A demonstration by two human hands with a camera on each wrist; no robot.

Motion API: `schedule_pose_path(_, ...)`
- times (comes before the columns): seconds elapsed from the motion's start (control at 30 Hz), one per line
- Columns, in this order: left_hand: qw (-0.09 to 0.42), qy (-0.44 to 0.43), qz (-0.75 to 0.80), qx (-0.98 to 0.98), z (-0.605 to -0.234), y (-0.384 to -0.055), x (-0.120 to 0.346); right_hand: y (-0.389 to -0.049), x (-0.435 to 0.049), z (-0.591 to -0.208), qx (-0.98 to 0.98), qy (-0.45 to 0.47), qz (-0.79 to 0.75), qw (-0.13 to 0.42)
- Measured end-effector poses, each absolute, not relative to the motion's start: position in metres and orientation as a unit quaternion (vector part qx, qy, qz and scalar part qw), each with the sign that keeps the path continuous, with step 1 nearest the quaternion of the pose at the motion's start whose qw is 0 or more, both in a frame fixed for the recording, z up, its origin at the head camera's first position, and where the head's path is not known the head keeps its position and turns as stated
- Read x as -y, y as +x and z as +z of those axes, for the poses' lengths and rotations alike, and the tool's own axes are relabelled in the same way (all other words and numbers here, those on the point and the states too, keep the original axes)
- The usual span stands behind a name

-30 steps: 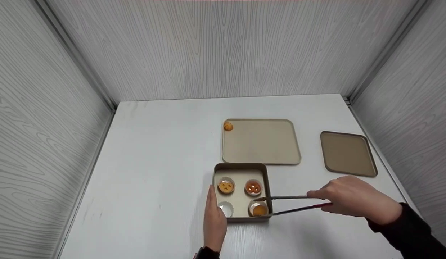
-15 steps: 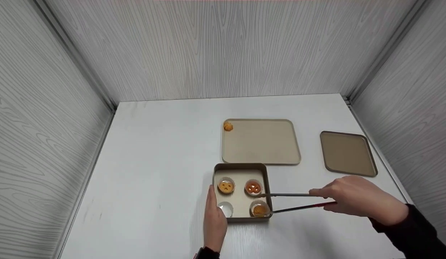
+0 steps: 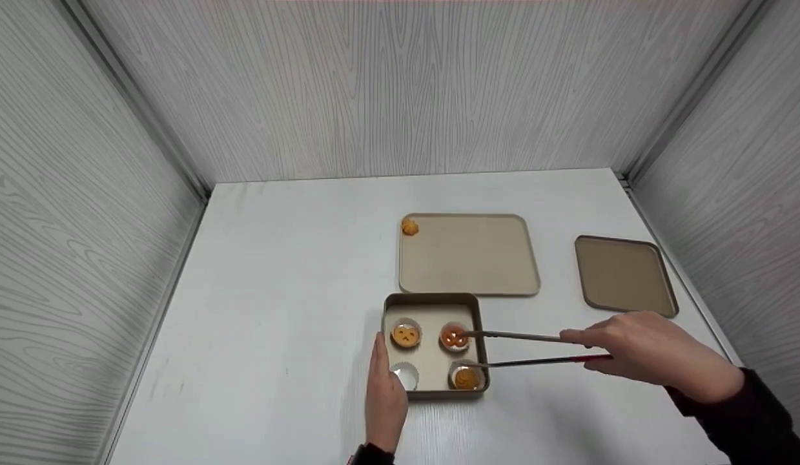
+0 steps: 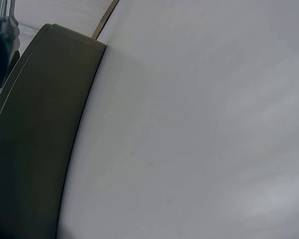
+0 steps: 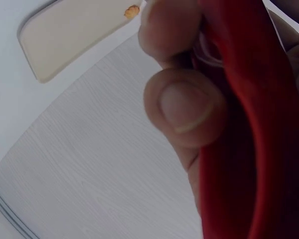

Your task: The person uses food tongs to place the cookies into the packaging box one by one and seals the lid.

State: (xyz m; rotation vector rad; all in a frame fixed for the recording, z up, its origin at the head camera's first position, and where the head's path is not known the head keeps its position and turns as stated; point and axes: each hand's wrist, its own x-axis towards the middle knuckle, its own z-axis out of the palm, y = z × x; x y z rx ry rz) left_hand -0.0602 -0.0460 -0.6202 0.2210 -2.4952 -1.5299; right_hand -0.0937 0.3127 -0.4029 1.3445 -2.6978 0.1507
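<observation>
My right hand (image 3: 651, 358) grips tongs (image 3: 535, 363) by their red handles (image 5: 244, 74), filling much of the right wrist view. The tongs' arms stand apart, tips over a square baking pan (image 3: 430, 365). One tip overlaps the back-right orange tart (image 3: 452, 338); the other is at the far rim of the front-right cup, which holds a golden-brown pastry (image 3: 466, 378). At back left sits a yellow tart (image 3: 406, 334) with small dark marks. A bare white fluted cup (image 3: 406, 374) lies front left. My left hand (image 3: 385, 407), fingers straight, rests against the pan's left wall (image 4: 45, 124).
Behind the pan lies a beige rectangular tray (image 3: 471, 255) with a small orange pumpkin-like piece (image 3: 410, 227) in its back-left corner. A darker brown tray (image 3: 625, 274) is at the right. Grey wood-grain panels (image 3: 400, 84) enclose the white table (image 3: 277, 290).
My right hand and the tongs have shifted rightward, and the tips have swung toward the pan's back, away from the front-right pastry. That pastry's cup sits slightly farther right. My left hand stays put.
</observation>
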Motion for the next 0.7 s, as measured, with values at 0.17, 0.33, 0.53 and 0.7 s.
schedule_pose_path(0.17,0.095,0.081,-0.531,0.838,-0.619,-0.060,0.046,-0.097,-0.316,-0.404,0.887,0.449,0.052,0.094)
schedule_pose_path(0.33,0.094,0.083,-0.532,0.837,-0.618,-0.060,0.046,-0.101,-0.319,-0.404,0.887,0.444,0.061,0.115)
schedule_pose_path(0.53,0.092,0.083,-0.529,0.839,-0.619,-0.061,0.046,-0.106,-0.322,-0.404,0.895,0.418,0.065,0.140)
schedule_pose_path(0.7,0.092,0.085,-0.532,0.838,-0.619,-0.060,0.046,-0.111,-0.323,-0.405,0.896,0.404,0.069,0.170)
